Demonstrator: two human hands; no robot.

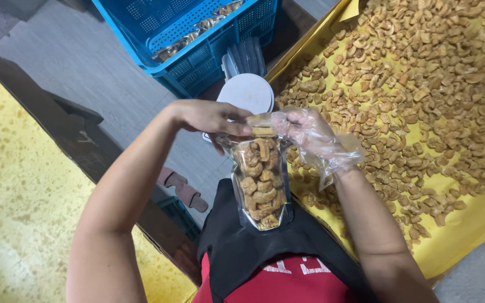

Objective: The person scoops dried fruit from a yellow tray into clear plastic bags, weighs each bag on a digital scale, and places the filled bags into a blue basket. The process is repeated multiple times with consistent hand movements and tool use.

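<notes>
1. My left hand point(209, 118) pinches the top edge of a clear pouch point(260, 182), fingers pressed together on it.
2. My right hand point(310, 134), in a thin plastic glove, pinches the same edge from the other side.
3. The pouch stands upright against my black apron point(242, 247), full of fried snacks.
4. More snacks point(422, 84) cover the yellow sheet on the table point(467, 230).
5. A blue crate point(197, 33) sits beyond, a stack of white lids point(248, 92) beside it.
</notes>
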